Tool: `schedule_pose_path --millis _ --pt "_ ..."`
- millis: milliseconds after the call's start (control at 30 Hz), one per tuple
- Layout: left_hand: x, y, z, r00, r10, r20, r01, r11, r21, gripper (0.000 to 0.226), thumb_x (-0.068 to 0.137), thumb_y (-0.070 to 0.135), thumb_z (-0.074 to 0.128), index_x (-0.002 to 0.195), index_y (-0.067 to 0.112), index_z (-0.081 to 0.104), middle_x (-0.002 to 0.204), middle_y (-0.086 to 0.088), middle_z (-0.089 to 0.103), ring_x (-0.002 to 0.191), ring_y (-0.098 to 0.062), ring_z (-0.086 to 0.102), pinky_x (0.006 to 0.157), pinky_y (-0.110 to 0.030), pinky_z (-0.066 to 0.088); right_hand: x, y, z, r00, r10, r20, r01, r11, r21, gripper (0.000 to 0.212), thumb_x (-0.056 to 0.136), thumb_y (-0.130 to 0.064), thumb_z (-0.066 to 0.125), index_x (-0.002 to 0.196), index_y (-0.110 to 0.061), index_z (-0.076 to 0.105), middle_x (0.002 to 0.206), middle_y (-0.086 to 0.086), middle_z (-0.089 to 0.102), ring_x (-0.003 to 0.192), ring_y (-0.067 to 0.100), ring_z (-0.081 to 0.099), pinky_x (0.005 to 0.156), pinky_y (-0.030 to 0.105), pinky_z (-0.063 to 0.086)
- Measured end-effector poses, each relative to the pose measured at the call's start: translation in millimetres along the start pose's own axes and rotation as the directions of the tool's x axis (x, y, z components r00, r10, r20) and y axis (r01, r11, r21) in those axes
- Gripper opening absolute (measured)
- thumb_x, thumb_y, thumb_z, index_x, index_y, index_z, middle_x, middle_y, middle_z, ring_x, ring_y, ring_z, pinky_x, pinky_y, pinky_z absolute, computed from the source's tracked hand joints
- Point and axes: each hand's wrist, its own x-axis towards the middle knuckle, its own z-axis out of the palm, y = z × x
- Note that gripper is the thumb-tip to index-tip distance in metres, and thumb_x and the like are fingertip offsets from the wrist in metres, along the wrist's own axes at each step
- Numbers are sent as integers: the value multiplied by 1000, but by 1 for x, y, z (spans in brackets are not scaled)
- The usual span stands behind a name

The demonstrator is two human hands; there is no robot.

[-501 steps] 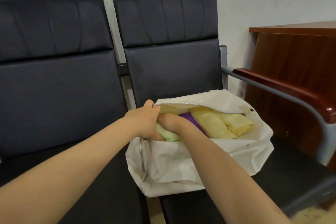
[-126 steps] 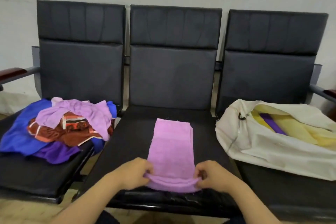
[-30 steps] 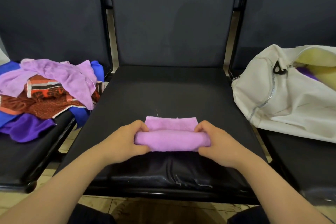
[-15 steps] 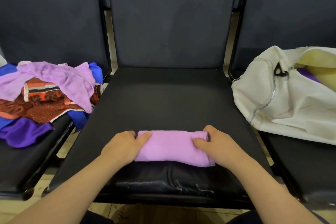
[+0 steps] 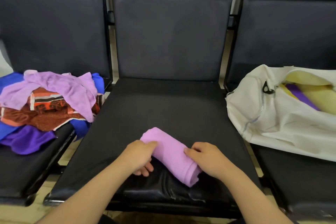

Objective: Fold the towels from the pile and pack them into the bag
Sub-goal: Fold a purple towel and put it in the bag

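Lilac terry cloth, wound into a tight cylinder: the rolled towel [image 5: 171, 154] lies slantwise on the near part of the middle seat [image 5: 163, 103], with one end pointing far-left and the other near-right. Your left hand [image 5: 139, 157] curls round the roll's left side. Your right hand [image 5: 208, 159] wraps curled fingers over the near-right end. Both hands grip the cloth, and neither is spread flat.

The folding of this towel looks finished, so the step in hand is probably the lift toward the bag [image 5: 272, 123]. It is a cream zip bag lying open on the right seat, well apart from the roll. Yellow towels [image 5: 316, 94] and a purple towel [image 5: 301, 99] already sit in its mouth. The next move calls for keeping the roll squeezed so it does not unwind, carrying it right, and sliding it in beside the others. You may need one hand to hold the mouth wide.

On the left seat lies the pile [image 5: 49, 103], a tangle of lilac, orange-patterned, blue and purple cloth that cannot be counted. The pile's left edge and the bag's right side are cut off, so the room left inside the bag cannot be told. How your thumbs sit is hard to make out.
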Motion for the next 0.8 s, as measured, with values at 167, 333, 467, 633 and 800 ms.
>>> schedule_pose_path --millis 167,333,467,633,800 --pt "2 13 21 1000 0 31 13 908 -419 44 93 43 53 117 6 53 107 -14 64 91 -28 67 69 -36 58 -9 -8 12 991 -54 125 32 985 172 32 91 -42 56 72 -18 49 69 -4 57 57 10 54 58 25 43" --pt "-7 24 37 999 48 15 -30 804 -594 44 83 29 70 117 12 48 107 -10 63 90 -28 67 79 -42 58 -14 -11 13 994 -99 50 82 959 270 27 89 -38 62 78 -15 53 74 -6 53 65 7 48 61 22 40" --pt "-24 42 36 983 169 -68 -172 747 -642 48 81 25 72 121 21 47 111 -3 59 95 -24 64 77 -39 58 -14 -16 -4 988 -14 -152 71 924 376 27 85 -41 67 84 -18 54 92 0 58 74 6 57 60 15 43" --pt "-51 77 39 938 338 -74 -277 606 -746 45 80 27 75 119 25 52 112 -2 64 97 -24 67 80 -45 59 -21 -28 -39 983 178 39 -140 602 786 59 78 -57 68 117 -15 55 111 8 66 98 25 67 87 41 57" --pt "-72 127 51 867 492 -83 -407 601 -688 45 81 27 74 120 26 50 112 1 63 98 -21 66 80 -42 59 -32 -19 -92 972 188 -138 21 516 856 37 82 -46 69 107 -22 59 104 9 68 95 29 68 86 50 57"
